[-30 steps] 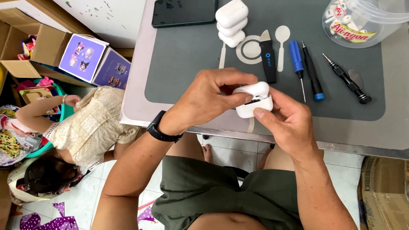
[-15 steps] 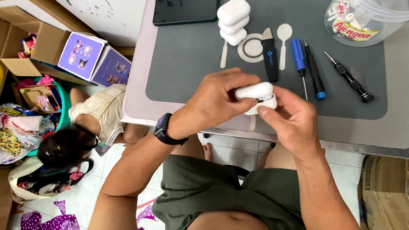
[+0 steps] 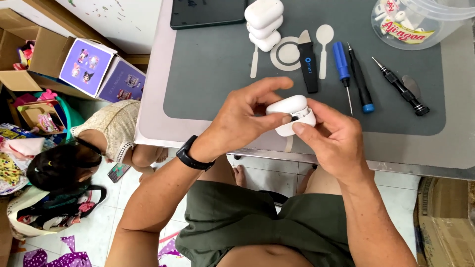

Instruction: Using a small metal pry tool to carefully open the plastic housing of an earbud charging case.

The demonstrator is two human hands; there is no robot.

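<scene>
Both hands hold one small white earbud charging case [image 3: 291,111] over the front edge of the grey work mat [image 3: 208,69]. My left hand [image 3: 242,118], with a black watch at the wrist, grips the case's left side, thumb and fingers around its partly lifted lid. My right hand [image 3: 334,141] supports the lower half from the right, thumb pressed at the seam. The case is open a crack and a dark gap shows at the hinge line.
On the mat lie three stacked white cases [image 3: 263,22], a black pry tool [image 3: 308,64], white plastic spudgers [image 3: 324,47], a blue screwdriver [image 3: 342,66], two black drivers [image 3: 401,86], a clear tub [image 3: 420,22] and a dark tablet [image 3: 205,12]. A child [image 3: 84,158] crouches on the floor at left beside cardboard boxes [image 3: 29,54].
The hands have turned the case slightly and raised it a little. The child on the floor has shifted and bent lower.
</scene>
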